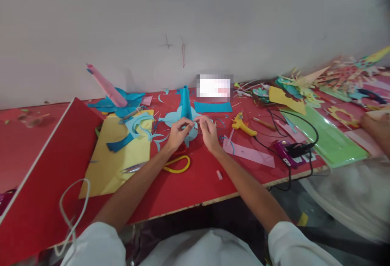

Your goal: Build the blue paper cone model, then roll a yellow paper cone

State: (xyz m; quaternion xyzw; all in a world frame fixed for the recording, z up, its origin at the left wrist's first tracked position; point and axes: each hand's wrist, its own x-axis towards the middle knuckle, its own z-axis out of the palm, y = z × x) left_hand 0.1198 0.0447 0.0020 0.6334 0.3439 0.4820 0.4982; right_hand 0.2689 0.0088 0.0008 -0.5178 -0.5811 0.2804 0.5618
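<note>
My left hand (179, 133) and my right hand (208, 131) come close together over the middle of the red table, fingertips pinched. What lies between the fingers is too small to name. Just beyond them a blue paper cone (185, 104) stands upright on a light blue petal-shaped paper cutout (170, 118). Under my left wrist lies a pair of scissors with yellow handles (179, 165), blades pointing left. To the right of my right hand rests a yellow glue gun (242, 125), beside a pink paper strip (248, 153).
A red divider board (51, 168) rises at left. Yellow paper (122, 160) holds blue scraps; a pink cone (106, 85) stands behind. At right are a purple power strip (288, 152) with black cables, a green sheet (329, 140) and another person's hand (376, 129).
</note>
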